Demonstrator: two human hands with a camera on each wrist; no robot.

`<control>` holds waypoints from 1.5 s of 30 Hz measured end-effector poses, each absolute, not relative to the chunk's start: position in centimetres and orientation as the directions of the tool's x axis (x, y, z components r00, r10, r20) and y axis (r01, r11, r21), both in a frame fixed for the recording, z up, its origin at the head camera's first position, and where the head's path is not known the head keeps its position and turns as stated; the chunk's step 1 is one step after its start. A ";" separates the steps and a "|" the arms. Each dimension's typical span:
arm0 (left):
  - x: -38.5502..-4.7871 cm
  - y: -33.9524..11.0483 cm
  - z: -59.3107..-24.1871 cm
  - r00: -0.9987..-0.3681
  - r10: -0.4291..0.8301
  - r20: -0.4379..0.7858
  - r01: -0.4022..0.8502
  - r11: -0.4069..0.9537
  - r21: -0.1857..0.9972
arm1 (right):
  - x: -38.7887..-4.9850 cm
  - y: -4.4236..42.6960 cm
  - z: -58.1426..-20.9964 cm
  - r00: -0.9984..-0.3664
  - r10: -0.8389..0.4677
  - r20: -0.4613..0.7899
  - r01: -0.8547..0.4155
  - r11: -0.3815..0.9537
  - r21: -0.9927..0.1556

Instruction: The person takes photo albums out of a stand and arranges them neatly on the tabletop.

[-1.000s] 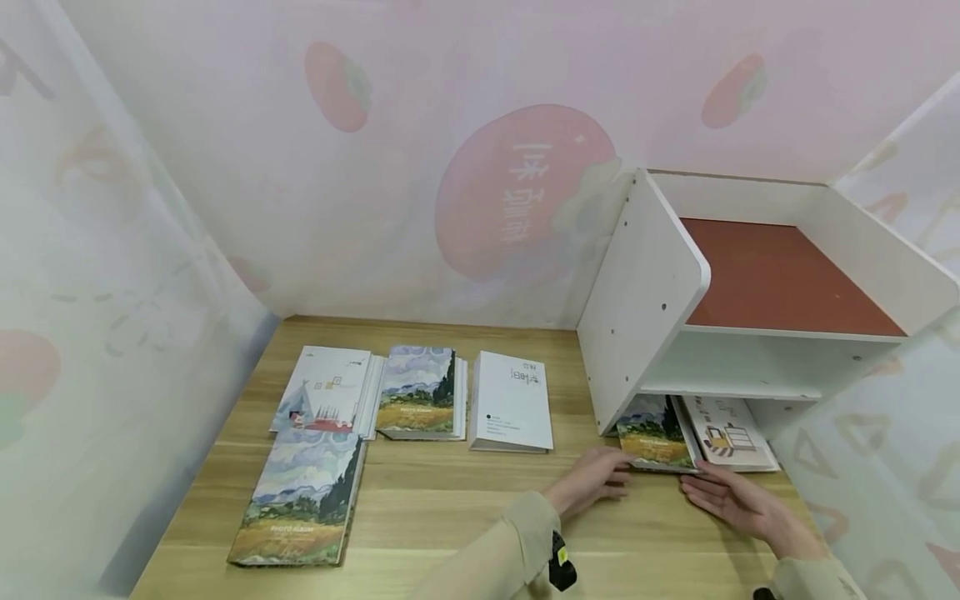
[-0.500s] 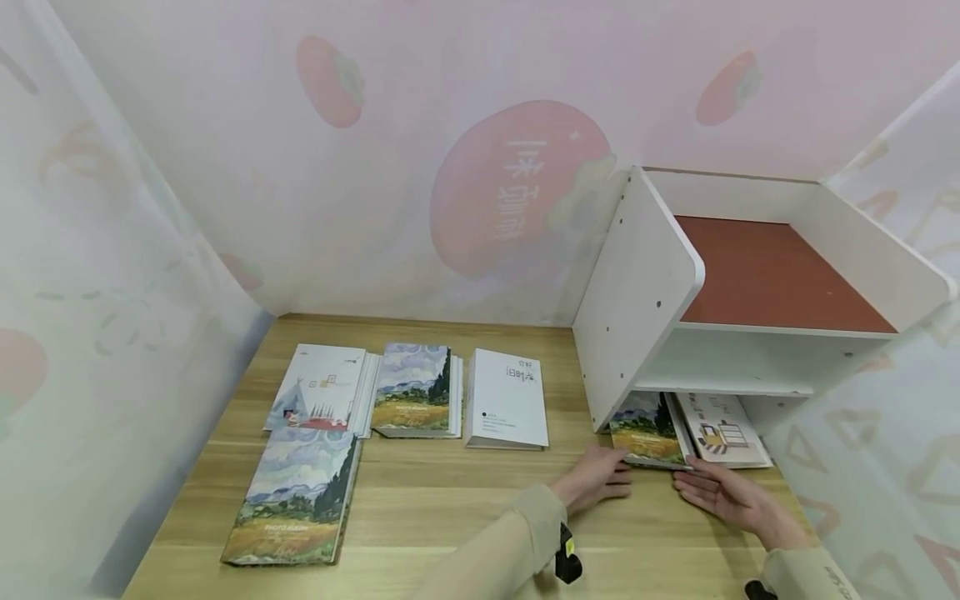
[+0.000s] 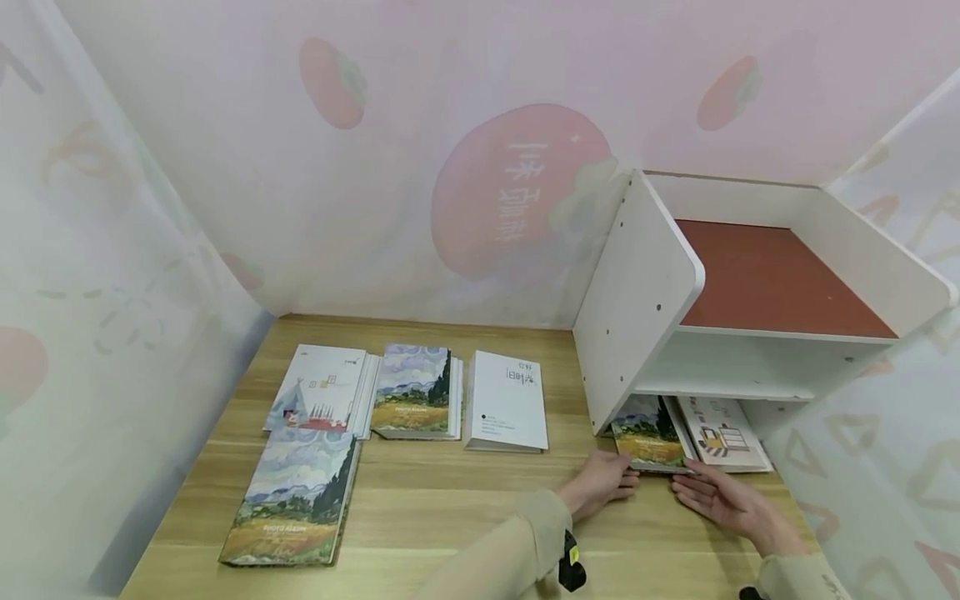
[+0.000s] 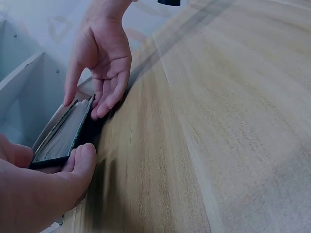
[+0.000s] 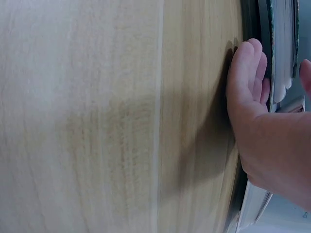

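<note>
A photo album with a painted landscape cover lies flat, partly inside the lowest compartment of the white shelf unit. My left hand pinches its front left corner, thumb above and fingers below, as the left wrist view shows. At the front right corner is my right hand, its thumb over the top cover and its fingers along the underside. White page edges show between the covers in the left wrist view. A pale album with a drawn vehicle lies right beside it in the compartment.
On the wooden table, to the left, lie a white tent-picture album, a landscape album, a white album and another landscape album in front. The shelf unit's side panel stands close to my left hand.
My left hand has shifted slightly right at the landscape album's front left corner. The album and my right hand have hardly moved; the head view has shifted a little.
</note>
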State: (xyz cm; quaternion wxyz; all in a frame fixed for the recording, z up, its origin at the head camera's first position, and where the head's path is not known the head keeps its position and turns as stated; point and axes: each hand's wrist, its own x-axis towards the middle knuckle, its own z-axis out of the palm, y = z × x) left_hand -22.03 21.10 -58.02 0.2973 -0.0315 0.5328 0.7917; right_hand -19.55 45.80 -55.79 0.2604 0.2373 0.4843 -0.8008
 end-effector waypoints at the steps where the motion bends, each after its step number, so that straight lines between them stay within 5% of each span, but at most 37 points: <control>1: -21.9 21.1 -58.0 -0.822 0.436 -0.366 -0.505 -0.261 0.823 | -19.5 45.8 -55.8 -0.751 -0.197 -0.630 0.649 -0.398 -0.649; 45: -22.3 20.1 -57.6 -0.787 0.517 -0.335 -0.515 -0.253 0.819 | -19.6 46.6 -55.2 -0.732 -0.306 -0.608 0.681 -0.311 -0.663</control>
